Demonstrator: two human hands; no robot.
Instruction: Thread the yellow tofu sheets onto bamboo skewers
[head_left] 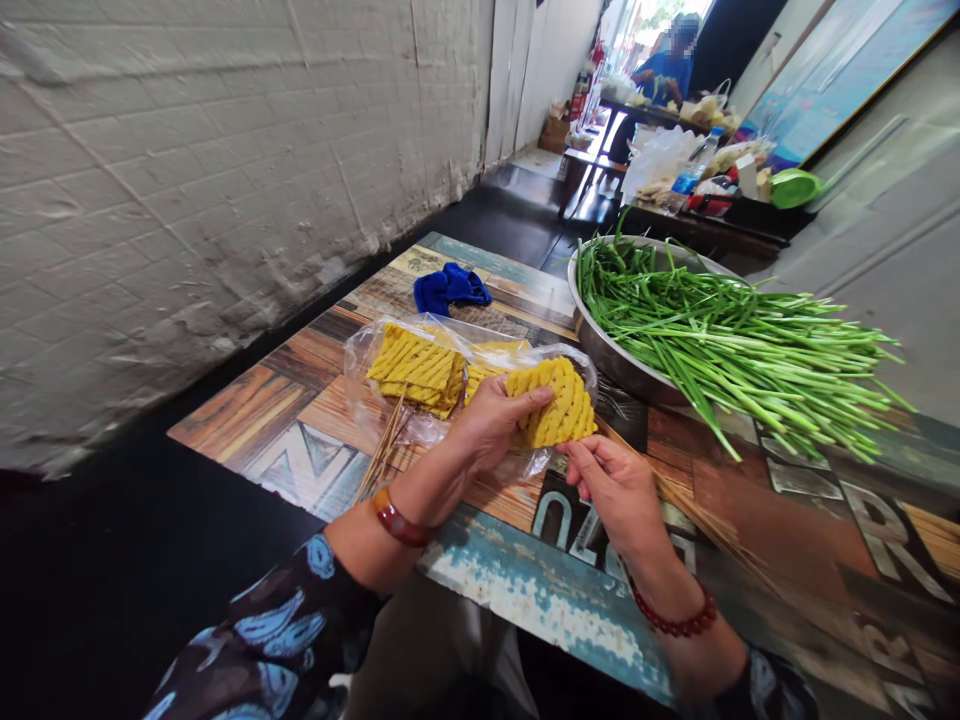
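Note:
My left hand (pixel 495 425) grips a yellow slice with a diagonally scored surface (pixel 556 400), perhaps tofu, with the thumb on top. At the slice's lower edge, my right hand (pixel 611 485) has thumb and forefinger pinched together; what lies between them is too small to make out. Under and behind the hands, a clear plastic bag (pixel 358 365) lies spread on the table, with a stack of similar yellow slices (pixel 416 368) on it. Thin bamboo skewers (pixel 384 450) lean against the stack's near side. More skewers (pixel 712 520) lie to the right, partly behind my right hand.
A metal basin (pixel 589 320) heaped with long green stalks (pixel 750 340) stands at the right, stalks overhanging its rim. A blue cloth (pixel 450 290) lies at the table's (pixel 255 420) far end. A white wall runs along the left. Farther back, a person in blue (pixel 664 75) sits behind cluttered tables.

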